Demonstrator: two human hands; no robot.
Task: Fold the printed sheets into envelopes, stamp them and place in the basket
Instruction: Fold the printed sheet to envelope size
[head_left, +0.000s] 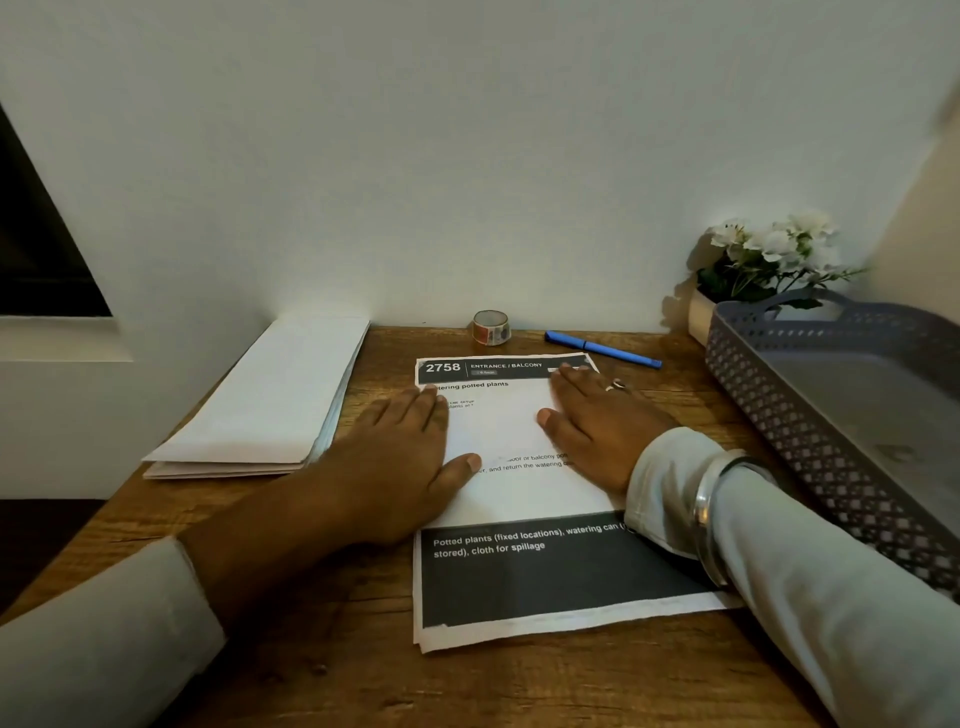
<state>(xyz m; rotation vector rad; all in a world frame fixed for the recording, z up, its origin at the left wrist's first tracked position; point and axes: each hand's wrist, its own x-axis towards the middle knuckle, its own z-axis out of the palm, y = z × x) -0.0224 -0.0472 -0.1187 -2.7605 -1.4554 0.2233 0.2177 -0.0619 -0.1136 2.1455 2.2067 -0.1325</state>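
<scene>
Left hand (400, 457): we see it flat, palm down, fingers straight, pressing the left side of the printed sheets (519, 499) and gripping nothing.
Right hand (597, 431): flat too, fingers straight on the sheets' right side, holding nothing.
Printed sheets: a thin stack in the middle of the table (337, 675).
Envelopes (270, 400): a white pile on the left, beside the left hand.
Basket (779, 421): grey, perforated, on the right.
Far edge: tape roll (491, 327), blue pen (602, 349), white flowers (774, 249).
</scene>
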